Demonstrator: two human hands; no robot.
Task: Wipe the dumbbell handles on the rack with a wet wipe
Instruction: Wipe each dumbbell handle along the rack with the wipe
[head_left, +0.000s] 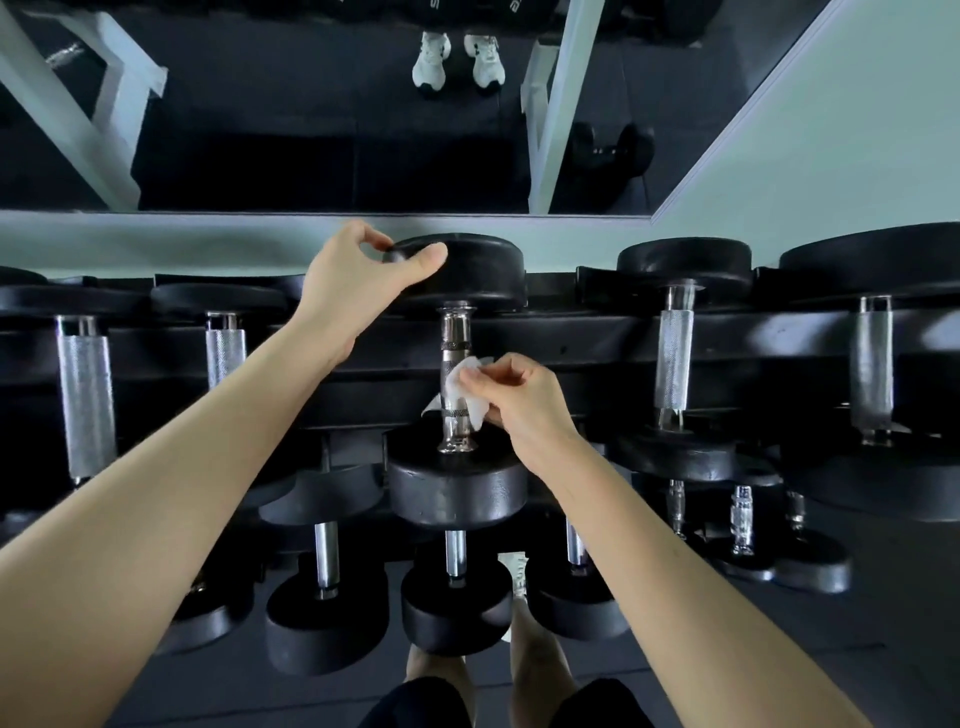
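A black dumbbell lies on the top shelf of the rack, its chrome handle pointing away from me. My right hand pinches a crumpled white wet wipe against the lower half of that handle. My left hand grips the left rim of the dumbbell's far head, thumb on top, fingers curled behind it. The near head sits just below my right hand.
More dumbbells with knurled handles lie on both sides, such as one on the left and one on the right. Lower shelves hold smaller dumbbells. A wall mirror stands right behind the rack. My legs show at the bottom.
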